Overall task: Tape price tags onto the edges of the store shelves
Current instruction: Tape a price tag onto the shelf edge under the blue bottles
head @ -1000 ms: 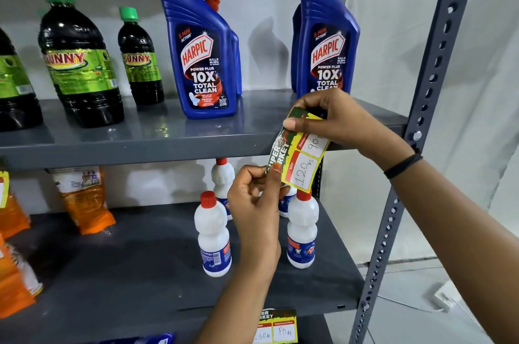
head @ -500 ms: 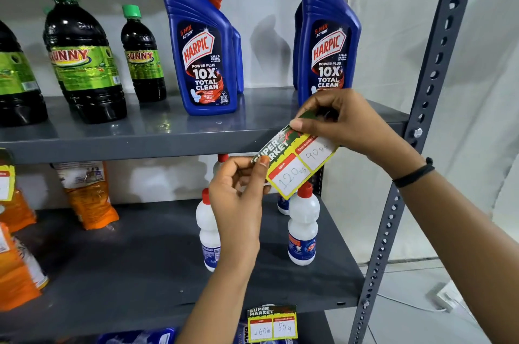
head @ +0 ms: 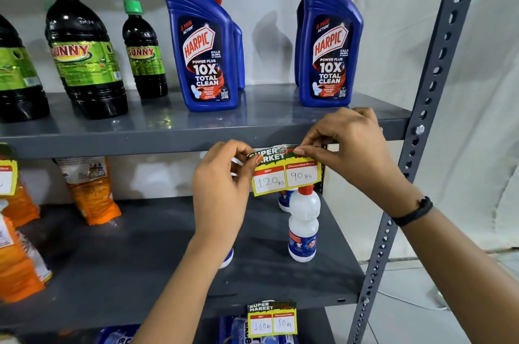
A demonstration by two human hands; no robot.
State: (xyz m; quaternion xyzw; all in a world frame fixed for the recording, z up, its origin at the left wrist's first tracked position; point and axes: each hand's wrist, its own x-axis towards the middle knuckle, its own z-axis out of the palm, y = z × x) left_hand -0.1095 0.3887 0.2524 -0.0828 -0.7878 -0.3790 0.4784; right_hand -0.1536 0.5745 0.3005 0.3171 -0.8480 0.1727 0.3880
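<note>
A yellow and green price tag (head: 286, 175) reading 120 and 90 hangs level against the front edge of the upper grey shelf (head: 140, 144), below the right blue Harpic bottle (head: 328, 43). My left hand (head: 224, 183) pinches the tag's top left corner. My right hand (head: 348, 149) presses its top right part to the shelf edge with fingertips. Clear tape is hard to make out along the tag's top. Another tag (head: 271, 318) hangs on the lower shelf's edge, and a third tag (head: 7, 175) shows at the far left.
Dark Sunny bottles (head: 84, 54) and a second Harpic bottle (head: 202, 43) stand on the upper shelf. White bottles (head: 303, 225) and orange pouches (head: 90, 189) sit on the lower shelf (head: 168, 273). A perforated grey upright (head: 421, 124) borders the right side.
Both hands turned the tag from tilted to level and brought it up against the upper shelf's front edge. The view moved closer and slightly down.
</note>
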